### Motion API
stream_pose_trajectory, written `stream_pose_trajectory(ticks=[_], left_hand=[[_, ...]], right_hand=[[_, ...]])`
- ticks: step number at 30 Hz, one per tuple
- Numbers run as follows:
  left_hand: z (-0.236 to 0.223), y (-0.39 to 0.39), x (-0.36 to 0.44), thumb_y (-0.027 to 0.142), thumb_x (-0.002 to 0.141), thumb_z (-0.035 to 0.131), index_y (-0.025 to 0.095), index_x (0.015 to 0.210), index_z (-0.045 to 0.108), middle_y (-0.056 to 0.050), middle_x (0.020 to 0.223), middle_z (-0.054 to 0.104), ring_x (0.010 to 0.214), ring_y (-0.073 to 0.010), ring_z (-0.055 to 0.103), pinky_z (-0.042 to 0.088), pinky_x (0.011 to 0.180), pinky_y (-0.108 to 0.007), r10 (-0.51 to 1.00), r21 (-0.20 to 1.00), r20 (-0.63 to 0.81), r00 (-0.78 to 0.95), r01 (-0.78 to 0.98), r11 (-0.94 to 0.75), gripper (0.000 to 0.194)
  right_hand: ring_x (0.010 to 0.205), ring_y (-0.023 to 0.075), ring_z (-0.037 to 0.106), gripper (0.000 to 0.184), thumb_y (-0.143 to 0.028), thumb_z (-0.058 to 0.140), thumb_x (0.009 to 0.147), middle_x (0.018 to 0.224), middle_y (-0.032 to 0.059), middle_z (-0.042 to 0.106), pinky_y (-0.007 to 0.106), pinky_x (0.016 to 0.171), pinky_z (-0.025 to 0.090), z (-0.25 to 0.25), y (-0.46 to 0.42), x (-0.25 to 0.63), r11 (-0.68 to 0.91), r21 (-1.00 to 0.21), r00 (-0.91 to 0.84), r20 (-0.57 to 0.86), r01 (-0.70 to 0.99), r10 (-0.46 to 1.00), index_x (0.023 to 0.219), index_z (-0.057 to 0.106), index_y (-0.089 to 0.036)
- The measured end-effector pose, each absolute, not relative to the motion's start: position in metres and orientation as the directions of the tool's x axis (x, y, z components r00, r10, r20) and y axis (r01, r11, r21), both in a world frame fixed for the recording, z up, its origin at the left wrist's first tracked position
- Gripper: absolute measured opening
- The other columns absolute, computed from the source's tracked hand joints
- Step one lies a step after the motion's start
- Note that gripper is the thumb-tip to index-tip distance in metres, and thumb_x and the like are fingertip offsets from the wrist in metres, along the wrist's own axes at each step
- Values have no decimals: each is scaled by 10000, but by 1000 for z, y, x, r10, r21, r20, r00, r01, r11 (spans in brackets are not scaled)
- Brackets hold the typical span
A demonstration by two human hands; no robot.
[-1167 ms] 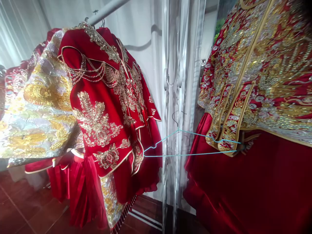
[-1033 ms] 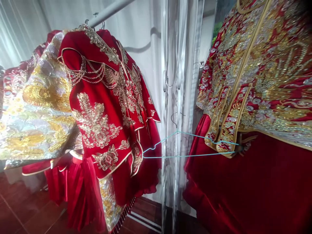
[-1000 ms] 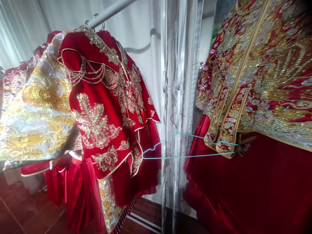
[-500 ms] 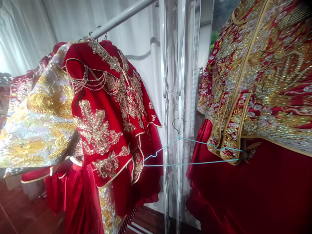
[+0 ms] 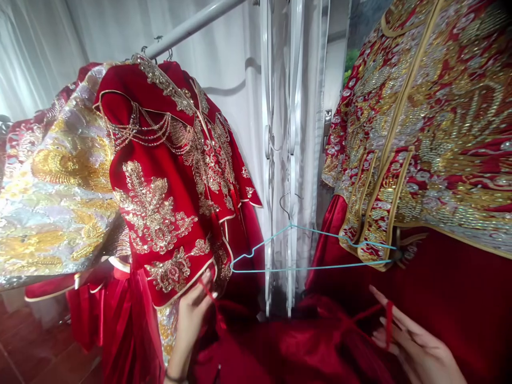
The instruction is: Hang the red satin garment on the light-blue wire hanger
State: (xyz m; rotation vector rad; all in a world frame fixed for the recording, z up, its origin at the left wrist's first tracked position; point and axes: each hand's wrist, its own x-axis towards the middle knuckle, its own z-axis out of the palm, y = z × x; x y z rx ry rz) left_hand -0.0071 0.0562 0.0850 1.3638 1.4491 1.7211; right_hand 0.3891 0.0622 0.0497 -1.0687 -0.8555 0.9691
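Note:
From below, my left hand (image 5: 194,314) reaches up with its fingers pinched on a thin red strap (image 5: 207,289). Opposite it, my right hand (image 5: 414,338) has a red strap loop (image 5: 389,324) hooked over its fingers, the index finger pointing out. Stretched between both hands is a dark red garment (image 5: 288,344), its lower part cut off by the frame edge. Above the garment, a turquoise wire hanger (image 5: 291,226) is in front of the white metal frame, apart from both hands. What the hanger's hook rests on cannot be made out.
A red jacket with gold embroidery (image 5: 160,213) hangs on a white rail (image 5: 192,29) at the left, among other garments. Close by on the right is a gold-beaded red jacket (image 5: 440,122). White metal uprights (image 5: 269,160) stand before a pale curtain (image 5: 228,69).
Both my hands have come into view from below, bringing the dark red garment by its straps. The hanging clothes at the left sit slightly further left in view.

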Motion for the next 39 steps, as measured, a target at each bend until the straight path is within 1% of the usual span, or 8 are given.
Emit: stream_pose_trajectory(ticks=[2,5,9,13,22,30,35,39], left_hand=[[100,78,-3,227,561,701,182,1014,662,-74,1132,623,1132,-267,514,352,1028,-421,827,915,401,-394,225,-336,456],[99,106,8,213,576,686,150,1040,645,-105,1141,610,1089,-269,547,409,977,-422,856,937,350,-381,130,-325,471],[85,131,24,219,550,716,117,981,664,-117,1018,673,971,-262,618,441,933,-437,894,957,280,-351,29,-288,446],[82,145,32,231,523,734,125,900,690,-76,884,716,864,-228,653,488,870,-384,888,950,289,-358,-5,-311,394],[114,140,-4,351,534,693,104,814,707,-37,611,670,544,-149,602,485,504,-236,821,914,405,-402,211,-347,374],[140,131,-21,317,507,695,136,709,721,-27,603,640,526,-120,543,441,486,-222,802,863,489,-343,325,-387,273],[137,125,-21,333,532,686,125,708,715,-30,568,631,491,-109,506,430,480,-225,838,881,446,-315,318,-349,274],[134,118,-19,332,538,679,126,653,701,-41,598,655,522,-125,526,440,504,-232,870,890,417,-263,315,-330,237]], right_hand=[[548,127,616,506,-368,787,481,1196,19,582,242,547,557,58,69,385,160,-919,344,28,-361,939,970,680,-292],[778,190,658,398,-354,795,491,1123,34,627,227,670,554,63,78,381,186,-881,361,19,-435,932,868,711,-259],[893,260,638,376,-361,796,495,956,89,689,285,726,554,63,88,382,217,-891,357,67,-398,932,831,720,-210],[912,297,627,401,-403,786,500,986,116,673,375,773,542,63,94,387,233,-906,358,99,-354,928,837,718,-196],[874,279,642,421,-422,767,529,1001,122,668,421,818,515,76,96,413,292,-925,422,171,-242,890,866,711,-176],[828,292,643,453,-416,799,411,806,76,710,452,882,450,130,120,425,374,-927,339,360,28,869,789,725,-178],[731,270,646,338,-469,685,583,714,52,703,371,723,504,168,124,412,428,-853,44,461,298,886,730,725,-167],[613,201,614,268,-396,565,717,636,23,677,272,580,457,188,123,399,472,-626,-186,468,620,864,698,714,-174]])
